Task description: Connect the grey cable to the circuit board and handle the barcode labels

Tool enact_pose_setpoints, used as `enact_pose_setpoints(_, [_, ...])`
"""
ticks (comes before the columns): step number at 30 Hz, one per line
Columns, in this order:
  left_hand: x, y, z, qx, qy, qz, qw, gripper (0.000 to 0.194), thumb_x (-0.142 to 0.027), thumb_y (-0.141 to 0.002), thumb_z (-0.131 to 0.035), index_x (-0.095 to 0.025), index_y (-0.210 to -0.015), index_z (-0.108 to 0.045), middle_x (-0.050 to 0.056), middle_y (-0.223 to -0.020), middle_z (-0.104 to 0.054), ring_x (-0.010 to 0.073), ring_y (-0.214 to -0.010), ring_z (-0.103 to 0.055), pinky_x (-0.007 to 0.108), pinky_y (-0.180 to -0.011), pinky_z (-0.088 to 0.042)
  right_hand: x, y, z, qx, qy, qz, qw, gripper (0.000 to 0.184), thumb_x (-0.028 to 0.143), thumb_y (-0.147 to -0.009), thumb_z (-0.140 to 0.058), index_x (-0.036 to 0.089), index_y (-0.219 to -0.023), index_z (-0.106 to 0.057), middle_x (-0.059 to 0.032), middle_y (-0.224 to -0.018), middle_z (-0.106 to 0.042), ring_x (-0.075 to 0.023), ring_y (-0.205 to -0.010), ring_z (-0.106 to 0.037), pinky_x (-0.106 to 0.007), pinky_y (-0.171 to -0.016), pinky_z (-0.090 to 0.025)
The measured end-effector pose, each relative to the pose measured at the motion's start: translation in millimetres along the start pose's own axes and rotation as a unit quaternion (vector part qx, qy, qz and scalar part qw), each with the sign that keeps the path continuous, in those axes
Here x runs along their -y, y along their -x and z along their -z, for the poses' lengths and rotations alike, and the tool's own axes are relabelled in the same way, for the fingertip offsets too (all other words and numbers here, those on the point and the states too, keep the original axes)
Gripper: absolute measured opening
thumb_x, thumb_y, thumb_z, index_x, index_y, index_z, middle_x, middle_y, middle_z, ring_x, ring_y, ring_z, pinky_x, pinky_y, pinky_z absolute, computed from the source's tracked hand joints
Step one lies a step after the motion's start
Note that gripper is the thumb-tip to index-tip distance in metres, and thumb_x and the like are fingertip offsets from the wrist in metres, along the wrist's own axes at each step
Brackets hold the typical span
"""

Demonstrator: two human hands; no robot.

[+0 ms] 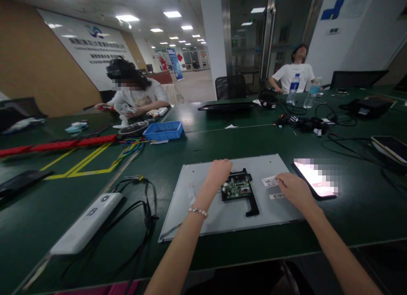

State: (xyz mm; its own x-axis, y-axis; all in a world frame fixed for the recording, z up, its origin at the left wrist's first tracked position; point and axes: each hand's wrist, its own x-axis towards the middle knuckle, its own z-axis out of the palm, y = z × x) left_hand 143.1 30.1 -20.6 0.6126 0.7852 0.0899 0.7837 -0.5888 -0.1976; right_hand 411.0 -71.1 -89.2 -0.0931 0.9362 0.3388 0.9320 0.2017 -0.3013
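A grey metal panel lies flat on the green table in front of me. A green circuit board in a black bracket sits on its middle. My left hand rests at the board's left edge with the fingers curled under; what they touch is hidden. My right hand lies on the panel's right side, fingers bent down, fingertips at a white barcode label. A second label lies just below it. A bead bracelet circles my left wrist.
A lit phone lies right of the panel. A white power bank with black cables sits at the left. Farther off are a blue bin, coloured wires, a red strip, water bottles, a tablet and two seated people.
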Motion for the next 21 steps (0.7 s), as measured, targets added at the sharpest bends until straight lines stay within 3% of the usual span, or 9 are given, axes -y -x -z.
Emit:
enact_pose_setpoints(5, [-36.6, -32.1, 7.6, -0.032, 0.013, -0.054, 0.998, 0.021, -0.01, -0.088, -0.043, -0.011, -0.093, -0.063, 0.014, -0.093, -0.062, 0.0222, -0.092, -0.06, 0.032, -0.075, -0.044, -0.4, 0.1, 0.0, -0.013, -0.011, -0.003, 1.0, 0.025, 0.016, -0.085, -0.041, 0.018, -0.093, -0.064, -0.0078, -0.099, -0.067, -0.0209, -0.09, -0.062, -0.035, -0.082, -0.048])
enact_pose_setpoints(9, [-74.0, -52.8, 1.6, -0.022, 0.03, -0.115, 0.993, 0.017, -0.01, -0.086, -0.048, -0.012, -0.088, -0.064, 0.014, -0.093, -0.064, 0.0221, -0.093, -0.059, 0.032, -0.076, -0.043, -1.2, -0.4, -0.5, -0.016, -0.016, -0.002, 1.0, 0.025, 0.015, -0.084, -0.04, 0.019, -0.092, -0.063, -0.0068, -0.097, -0.067, -0.0202, -0.089, -0.062, -0.034, -0.082, -0.048])
enact_pose_setpoints(12, [-86.2, -56.6, -3.1, -0.009, 0.042, -0.131, 0.99, 0.017, -0.013, -0.086, -0.049, -0.012, -0.084, -0.065, 0.014, -0.091, -0.065, 0.0226, -0.09, -0.06, 0.033, -0.077, -0.042, -1.7, -0.9, 0.2, -0.015, -0.018, 0.006, 1.0, 0.025, 0.014, -0.083, -0.041, 0.02, -0.092, -0.063, -0.0063, -0.096, -0.067, -0.0202, -0.089, -0.062, -0.033, -0.082, -0.048])
enact_pose_setpoints(16, [-72.7, -41.5, 3.1, -0.013, 0.058, -0.117, 0.991, 0.024, -0.029, -0.089, -0.046, -0.013, -0.097, -0.063, 0.013, -0.099, -0.064, 0.0245, -0.094, -0.06, 0.037, -0.081, -0.042, -0.4, -0.8, 1.9, -0.019, -0.027, 0.014, 0.999, 0.025, 0.013, -0.083, -0.04, 0.02, -0.092, -0.063, -0.0066, -0.096, -0.067, -0.021, -0.09, -0.062, -0.033, -0.082, -0.048])
enact_pose_setpoints(21, [-24.5, 8.4, 13.9, -0.05, 0.15, -0.034, 0.987, 0.046, -0.039, -0.091, -0.041, -0.016, -0.131, -0.04, 0.013, -0.131, -0.049, 0.025, -0.12, -0.046, 0.04, -0.098, -0.034, 4.2, -1.2, 1.6, -0.022, -0.041, 0.002, 0.999, 0.026, 0.017, -0.085, -0.039, 0.02, -0.096, -0.063, -0.0067, -0.101, -0.066, -0.0212, -0.093, -0.062, -0.035, -0.084, -0.049])
